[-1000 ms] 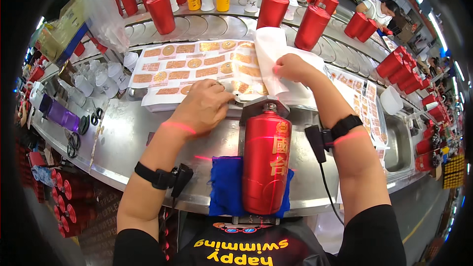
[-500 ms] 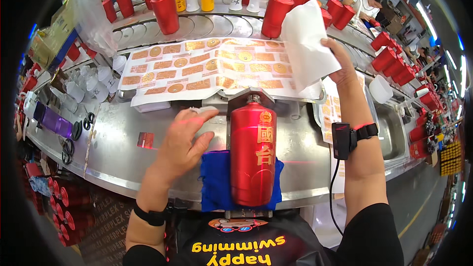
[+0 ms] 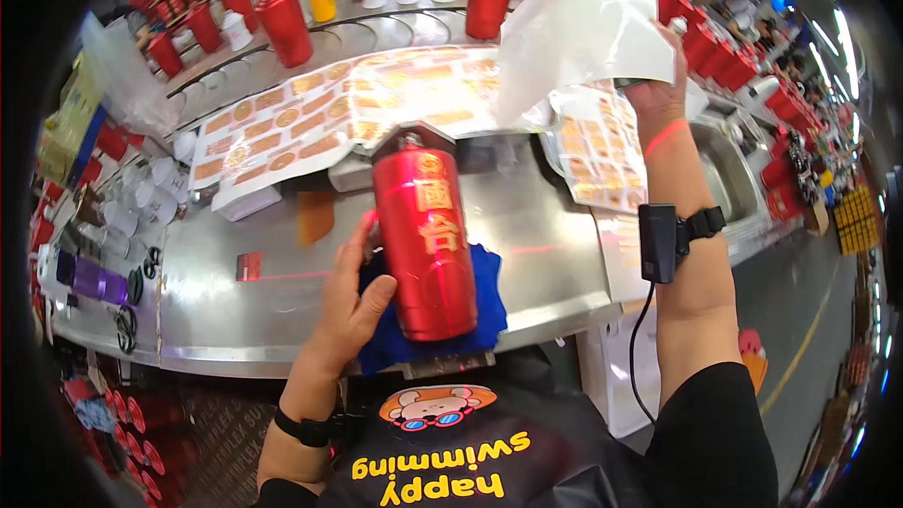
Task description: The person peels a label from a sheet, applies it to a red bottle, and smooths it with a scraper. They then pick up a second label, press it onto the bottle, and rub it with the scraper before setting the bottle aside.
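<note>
One red bottle (image 3: pixel 423 235), one white sheet (image 3: pixel 583 28)

I see a glossy red metal bottle (image 3: pixel 425 235) with gold characters, lying on a royal-blue cloth (image 3: pixel 470 315). The white sheet (image 3: pixel 583 33) is plain. White sticker sheets (image 3: pixel 348 113) carry rows of gold-orange ovals. The steel counter (image 3: pixel 555 254) is dull grey.
</note>
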Tool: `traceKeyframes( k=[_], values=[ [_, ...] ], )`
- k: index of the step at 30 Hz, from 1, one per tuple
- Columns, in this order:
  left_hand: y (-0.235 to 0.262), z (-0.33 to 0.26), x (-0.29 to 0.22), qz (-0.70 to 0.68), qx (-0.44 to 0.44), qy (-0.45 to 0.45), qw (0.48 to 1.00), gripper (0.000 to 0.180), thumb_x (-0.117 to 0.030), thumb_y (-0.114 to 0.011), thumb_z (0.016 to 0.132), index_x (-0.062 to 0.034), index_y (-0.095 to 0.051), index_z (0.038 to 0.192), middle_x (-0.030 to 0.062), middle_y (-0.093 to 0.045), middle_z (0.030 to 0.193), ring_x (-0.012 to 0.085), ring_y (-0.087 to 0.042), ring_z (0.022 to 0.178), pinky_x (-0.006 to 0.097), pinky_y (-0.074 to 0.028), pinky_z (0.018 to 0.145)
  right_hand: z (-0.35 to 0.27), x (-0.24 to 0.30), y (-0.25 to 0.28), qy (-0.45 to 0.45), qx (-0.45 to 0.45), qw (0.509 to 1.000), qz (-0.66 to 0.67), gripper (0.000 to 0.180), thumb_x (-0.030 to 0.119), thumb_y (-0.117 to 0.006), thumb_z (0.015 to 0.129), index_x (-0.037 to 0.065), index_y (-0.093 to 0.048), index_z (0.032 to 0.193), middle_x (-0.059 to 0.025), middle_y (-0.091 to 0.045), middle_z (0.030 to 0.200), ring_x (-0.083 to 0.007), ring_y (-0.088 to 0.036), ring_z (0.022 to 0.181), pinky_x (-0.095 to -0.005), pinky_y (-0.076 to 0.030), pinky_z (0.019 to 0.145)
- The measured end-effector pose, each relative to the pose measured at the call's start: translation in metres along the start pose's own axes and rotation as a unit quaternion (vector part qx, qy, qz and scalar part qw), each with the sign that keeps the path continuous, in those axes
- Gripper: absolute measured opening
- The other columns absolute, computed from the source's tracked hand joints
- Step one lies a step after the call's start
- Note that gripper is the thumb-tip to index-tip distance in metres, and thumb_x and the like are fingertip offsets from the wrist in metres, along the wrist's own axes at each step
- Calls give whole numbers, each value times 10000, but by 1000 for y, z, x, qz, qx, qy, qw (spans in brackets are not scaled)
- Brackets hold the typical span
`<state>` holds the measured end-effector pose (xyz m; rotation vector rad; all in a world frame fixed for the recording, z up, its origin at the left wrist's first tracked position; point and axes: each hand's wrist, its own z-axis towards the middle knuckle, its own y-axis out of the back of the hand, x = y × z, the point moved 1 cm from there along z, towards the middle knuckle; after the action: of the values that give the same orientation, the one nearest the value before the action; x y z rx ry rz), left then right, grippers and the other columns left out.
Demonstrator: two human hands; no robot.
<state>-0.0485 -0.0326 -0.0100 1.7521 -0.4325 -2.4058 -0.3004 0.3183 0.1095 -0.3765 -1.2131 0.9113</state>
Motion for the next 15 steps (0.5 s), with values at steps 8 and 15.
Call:
traceKeyframes(
  k=[8,15],
  values=[
    [-13,-15,-5,-42,-8,17,999,808,-480,-544,933,47,-237,1463,235,-362,1449,311,-365,1351,395,-283,1108,-248,198,116,269,-86,957,-73,320,207,-464,943,22,-562,1185,-132,-598,1194,-237,-571,1075,-410,-448,898],
    [-15,-22,-4,14,-6,-19,1000,848,-515,-530,927,53,-210,1469,238,-355,1435,327,-362,1330,404,-280,1103,-571,265,226,288,-546,762,-195,287,260,-485,957,67,-587,1144,-79,-624,1140,-208,-599,971,-395,-466,736]
  ],
)
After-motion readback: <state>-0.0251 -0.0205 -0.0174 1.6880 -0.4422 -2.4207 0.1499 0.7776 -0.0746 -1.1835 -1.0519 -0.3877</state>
